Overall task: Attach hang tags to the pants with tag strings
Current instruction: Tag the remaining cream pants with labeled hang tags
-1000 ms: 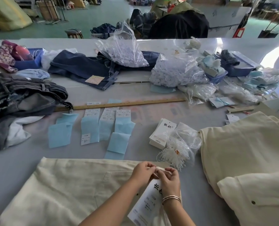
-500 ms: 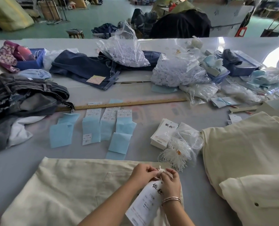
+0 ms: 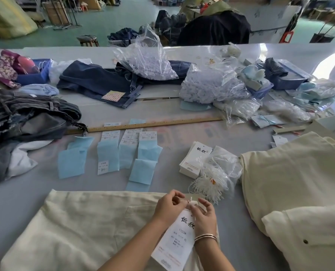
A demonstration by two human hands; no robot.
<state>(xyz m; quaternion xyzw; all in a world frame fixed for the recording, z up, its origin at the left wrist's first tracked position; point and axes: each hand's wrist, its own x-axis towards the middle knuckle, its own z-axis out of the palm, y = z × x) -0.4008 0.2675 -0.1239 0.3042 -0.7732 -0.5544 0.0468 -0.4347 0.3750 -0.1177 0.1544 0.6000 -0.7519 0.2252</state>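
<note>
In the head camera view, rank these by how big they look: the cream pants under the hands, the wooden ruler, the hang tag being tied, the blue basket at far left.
1. cream pants
2. wooden ruler, longest but thin
3. hang tag
4. blue basket
The tag's nearness to the camera makes its place over the basket unsure.

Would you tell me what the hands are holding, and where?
Both hands, left and right, pinch the tag string at the hang tag's top.

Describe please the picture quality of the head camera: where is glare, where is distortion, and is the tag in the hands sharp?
In the head view, strong glare washes out the table at its far right corner; the wide lens bows the table's far edge; the hang tag between the left hand and right hand shows sharp large characters, but its small print is too soft to read.
</note>
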